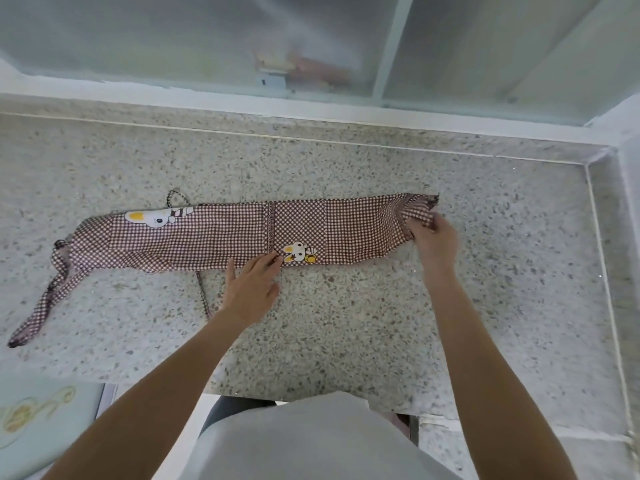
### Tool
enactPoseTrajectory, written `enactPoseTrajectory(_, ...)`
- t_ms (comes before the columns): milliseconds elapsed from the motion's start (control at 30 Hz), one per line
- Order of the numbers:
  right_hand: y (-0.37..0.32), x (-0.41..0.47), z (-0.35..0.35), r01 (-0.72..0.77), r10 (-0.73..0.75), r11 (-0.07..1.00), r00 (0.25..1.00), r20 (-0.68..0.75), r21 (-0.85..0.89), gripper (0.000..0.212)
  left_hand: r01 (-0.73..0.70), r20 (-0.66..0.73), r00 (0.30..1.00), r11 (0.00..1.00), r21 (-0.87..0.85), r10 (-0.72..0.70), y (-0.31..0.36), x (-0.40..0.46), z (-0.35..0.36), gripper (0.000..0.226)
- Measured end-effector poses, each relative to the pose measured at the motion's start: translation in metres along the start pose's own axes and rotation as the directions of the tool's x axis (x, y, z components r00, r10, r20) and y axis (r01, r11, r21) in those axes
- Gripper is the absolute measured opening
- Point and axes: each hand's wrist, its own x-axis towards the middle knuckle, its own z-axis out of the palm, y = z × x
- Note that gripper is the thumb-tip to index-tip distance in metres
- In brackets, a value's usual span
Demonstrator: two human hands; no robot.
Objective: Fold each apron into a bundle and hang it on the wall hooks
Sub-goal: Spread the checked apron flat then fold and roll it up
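A brown-and-white checked apron (214, 237) with cartoon rabbit patches lies folded into a long narrow strip across the speckled stone counter (346, 334). Its strap (45, 299) trails off to the lower left. My left hand (254, 285) rests flat on the strip's near edge, fingertips beside the small rabbit patch. My right hand (433, 240) grips the bunched right end of the apron, fingers curled into the cloth and lifting it slightly.
A frosted sliding window (207, 39) with a white frame runs along the back of the counter. A raised stone edge (602, 271) borders the counter on the right. A pale green surface (41, 431) with a yellow design sits at the lower left.
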Motion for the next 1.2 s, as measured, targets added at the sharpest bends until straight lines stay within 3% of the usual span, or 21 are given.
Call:
enactPoseTrajectory(100, -0.045, -0.037, 0.031, 0.261, -0.258, 0.964, 0.964, 0.061, -0.048, 0.021, -0.029, 0.027, 0.999, 0.994, -0.103, 0.032, 0.000, 0.005, 0.002, 0.057)
enactPoseTrajectory(167, -0.071, -0.065, 0.068, 0.414, -0.406, 0.907, 0.908, 0.108, -0.076, 0.022, -0.067, -0.016, 0.998, 0.931, -0.360, 0.066, -0.011, 0.006, 0.001, 0.056)
enactPoseTrajectory(200, -0.085, -0.080, 0.090, 0.488, -0.477, 0.869, 0.870, 0.123, -0.079, 0.023, -0.090, -0.086, 0.995, 0.840, -0.535, 0.052, -0.022, 0.003, -0.002, 0.053)
enactPoseTrajectory(267, -0.105, -0.104, 0.130, 0.634, -0.611, 0.767, 0.769, 0.185, -0.099, 0.023, -0.089, -0.194, 0.974, 0.595, -0.799, -0.115, -0.037, -0.007, -0.016, 0.044)
enactPoseTrajectory(300, -0.113, -0.118, 0.157, 0.689, -0.655, 0.716, 0.719, 0.232, -0.112, 0.022, -0.052, -0.176, 0.952, 0.433, -0.900, -0.251, -0.055, -0.014, -0.026, 0.039)
enactPoseTrajectory(367, -0.122, -0.143, 0.204, 0.755, -0.682, 0.641, 0.644, 0.347, -0.139, 0.022, -0.033, -0.041, 0.896, 0.027, -0.999, -0.442, -0.096, -0.027, -0.043, 0.039)
enactPoseTrajectory(400, -0.121, -0.153, 0.223, 0.772, -0.670, 0.616, 0.618, 0.412, -0.156, 0.024, -0.010, 0.054, 0.874, -0.128, -0.992, -0.484, -0.117, -0.030, -0.050, 0.044)
enactPoseTrajectory(467, -0.115, -0.172, 0.263, 0.784, -0.601, 0.589, 0.588, 0.541, -0.197, 0.028, 0.086, 0.216, 0.844, -0.273, -0.958, -0.491, -0.162, -0.034, -0.056, 0.055)
enactPoseTrajectory(567, -0.101, -0.192, 0.300, 0.789, -0.450, 0.529, 0.572, 0.686, -0.311, 0.032, 0.295, 0.378, 0.820, -0.248, -0.923, -0.429, -0.202, -0.031, -0.055, 0.052)
enactPoseTrajectory(667, -0.093, -0.204, 0.316, 0.812, -0.411, 0.463, 0.553, 0.725, -0.356, 0.033, 0.401, 0.435, 0.833, -0.169, -0.900, -0.341, -0.217, -0.024, -0.051, 0.044)
enactPoseTrajectory(800, -0.083, -0.201, 0.317, 0.803, -0.372, 0.512, 0.529, 0.763, -0.306, 0.039, 0.378, 0.412, 0.836, -0.163, -0.911, -0.363, -0.215, -0.013, -0.053, 0.033)
enactPoseTrajectory(900, -0.078, -0.195, 0.303, 0.775, -0.437, 0.603, 0.519, 0.735, -0.189, 0.033, 0.361, 0.332, 0.855, -0.002, -0.932, -0.397, -0.222, -0.010, -0.055, 0.007)
enactPoseTrajectory(967, -0.070, -0.185, 0.281, 0.768, -0.608, 0.580, 0.629, 0.485, -0.271, 0.021, 0.364, 0.314, 0.870, 0.068, -0.929, -0.380, -0.228, -0.011, -0.054, 0.022)
enactPoseTrajectory(1033, -0.062, -0.170, 0.262, 0.628, -0.620, 0.612, 0.758, 0.202, -0.480, 0.025, 0.359, 0.285, 0.872, 0.123, -0.925, -0.399, -0.232, -0.009, -0.048, 0.010)
enactPoseTrajectory(1067, -0.059, -0.162, 0.258, 0.534, -0.553, 0.637, 0.819, 0.152, -0.556, 0.033, 0.350, 0.261, 0.874, 0.158, -0.923, -0.409, -0.234, -0.008, -0.046, 0.004)
enactPoseTrajectory(1100, -0.057, -0.155, 0.257, 0.457, -0.465, 0.649, 0.871, 0.158, -0.609, 0.042, 0.346, 0.248, 0.878, 0.183, -0.920, -0.409, -0.236, -0.007, -0.041, 0.014)
enactPoseTrajectory(1200, -0.051, -0.141, 0.260, 0.391, -0.307, 0.598, 0.918, 0.250, -0.699, 0.056, 0.367, 0.235, 0.894, 0.323, -0.872, -0.382, -0.232, -0.011, -0.043, 0.065)
